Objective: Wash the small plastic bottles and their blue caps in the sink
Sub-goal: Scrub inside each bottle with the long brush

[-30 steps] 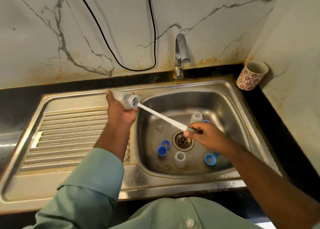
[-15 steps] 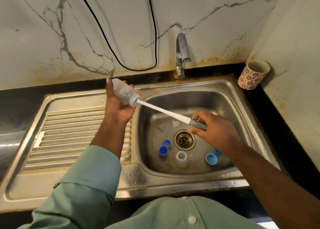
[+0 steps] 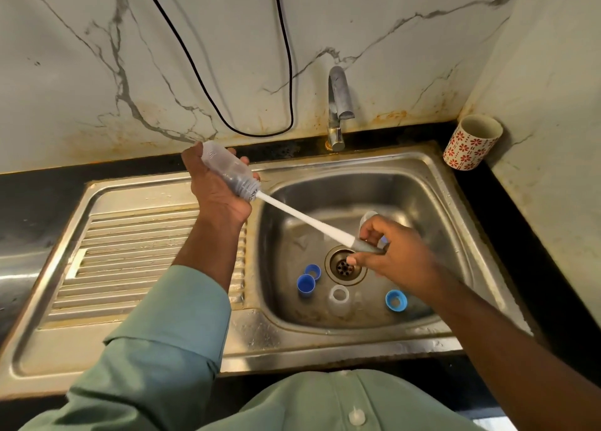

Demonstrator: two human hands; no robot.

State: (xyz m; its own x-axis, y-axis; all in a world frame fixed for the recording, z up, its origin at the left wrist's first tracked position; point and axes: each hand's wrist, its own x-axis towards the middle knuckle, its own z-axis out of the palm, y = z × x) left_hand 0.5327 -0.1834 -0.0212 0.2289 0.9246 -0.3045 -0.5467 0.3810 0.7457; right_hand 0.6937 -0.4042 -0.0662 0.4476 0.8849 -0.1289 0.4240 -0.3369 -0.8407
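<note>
1. Scrubbing is under way: the left hand [image 3: 217,188], left of centre, grips a small plastic bottle [image 3: 227,170] tilted over the sink [image 3: 432,183] rim.
2. The right hand [image 3: 395,256] pinches the handle of a bottle brush [image 3: 302,219], whose head sits inside the bottle.
3. Left to do, it seems: two more bottles [image 3: 339,297] [image 3: 367,217] and three blue caps [image 3: 305,282] [image 3: 313,270] [image 3: 396,299] lie in the basin around the drain [image 3: 344,265].
4. The tap [image 3: 338,105] shows no water running, so rinsing likely remains.

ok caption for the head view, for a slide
Left hand holds a bottle over the sink while the right hand works a brush inside it.
</note>
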